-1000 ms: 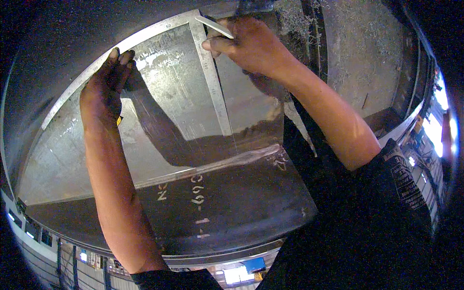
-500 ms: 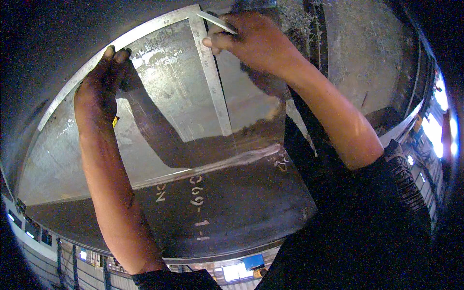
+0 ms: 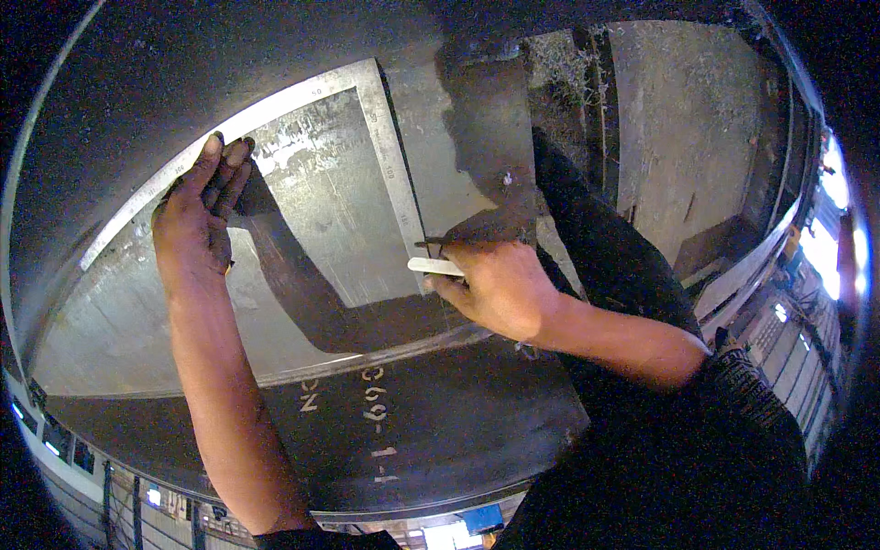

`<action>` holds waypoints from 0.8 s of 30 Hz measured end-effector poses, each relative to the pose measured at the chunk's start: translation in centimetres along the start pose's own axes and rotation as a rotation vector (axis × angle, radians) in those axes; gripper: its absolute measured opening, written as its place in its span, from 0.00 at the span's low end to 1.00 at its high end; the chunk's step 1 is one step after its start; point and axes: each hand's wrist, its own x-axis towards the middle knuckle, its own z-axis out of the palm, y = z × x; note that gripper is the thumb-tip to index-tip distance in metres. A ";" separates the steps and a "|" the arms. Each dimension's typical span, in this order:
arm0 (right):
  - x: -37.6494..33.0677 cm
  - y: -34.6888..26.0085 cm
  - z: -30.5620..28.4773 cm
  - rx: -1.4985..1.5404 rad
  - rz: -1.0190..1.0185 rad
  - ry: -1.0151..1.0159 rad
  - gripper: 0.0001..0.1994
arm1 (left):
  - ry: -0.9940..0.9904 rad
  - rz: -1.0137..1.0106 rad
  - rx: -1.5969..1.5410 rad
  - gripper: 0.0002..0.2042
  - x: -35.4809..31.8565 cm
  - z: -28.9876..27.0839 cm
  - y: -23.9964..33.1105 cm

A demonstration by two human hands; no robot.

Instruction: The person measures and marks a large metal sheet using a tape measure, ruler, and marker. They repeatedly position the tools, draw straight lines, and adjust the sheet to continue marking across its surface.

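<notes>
Left hand (image 3: 194, 209), left of frame: fingers mostly straight, not wrapped round anything, tips on the long arm of the metal square (image 3: 390, 160). Looks like it's pressing so the square can't slide; thumb position hard to tell.

Square is in upper left to centre, lying on the grey metal sheet (image 3: 316, 197); corner at top centre, short arm running down toward frame middle. Lying flat probably keeps its edge usable as a guide.

Right hand (image 3: 504, 289), just right of centre: fingers closed in a pinch round a pale flat stick (image 3: 433, 266), end poking out leftward over the short arm's lower end. Held like a pen, presumably for control; can't tell if the end touches metal.

Dark panel (image 3: 486, 403) with white markings below, bottom centre. Dusty floor (image 3: 706, 137), upper right.
</notes>
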 end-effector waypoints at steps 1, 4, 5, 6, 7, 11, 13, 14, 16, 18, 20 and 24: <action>0.0 0.1 0.6 0.000 -0.009 0.015 0.17 | 0.023 -0.017 -0.046 0.16 0.0 0.1 0.0; 0.2 -0.4 0.9 -0.027 -0.006 0.025 0.17 | 0.040 -0.047 -0.089 0.15 0.0 0.1 -0.1; 0.4 -0.7 0.8 -0.049 0.012 0.004 0.18 | 0.044 -0.048 -0.079 0.15 -0.2 0.2 -0.1; 0.6 -1.0 0.5 -0.074 0.026 -0.014 0.18 | 0.050 -0.043 -0.071 0.15 -0.3 0.2 0.1; 0.6 -1.1 0.5 -0.083 0.015 0.004 0.18 | 0.066 -0.044 -0.102 0.14 0.0 0.0 -0.2; 0.6 -1.5 0.5 -0.125 -0.016 0.049 0.17 | 0.080 -0.065 -0.153 0.14 0.4 0.1 -0.8; 0.5 -1.5 0.6 -0.133 -0.047 0.056 0.16 | 0.080 -0.047 -0.144 0.14 0.0 0.4 -0.6; 0.7 -1.5 0.6 -0.144 -0.049 0.054 0.16 | 0.093 -0.046 -0.140 0.14 -0.2 0.7 -0.5; 0.9 -1.8 0.5 -0.160 -0.060 0.041 0.16 | 0.114 -0.037 -0.162 0.14 -0.4 0.8 -0.1; 0.9 -2.2 0.0 -0.134 -0.020 -0.005 0.16 | 0.121 -0.025 -0.181 0.15 -0.7 0.9 0.0; 0.9 -2.4 -0.3 -0.115 0.004 -0.023 0.16 | 0.116 -0.008 -0.196 0.15 -0.6 0.8 -0.4; 0.8 -2.1 0.1 -0.100 0.001 0.004 0.14 | 0.100 -0.014 -0.210 0.12 -0.4 0.4 -0.9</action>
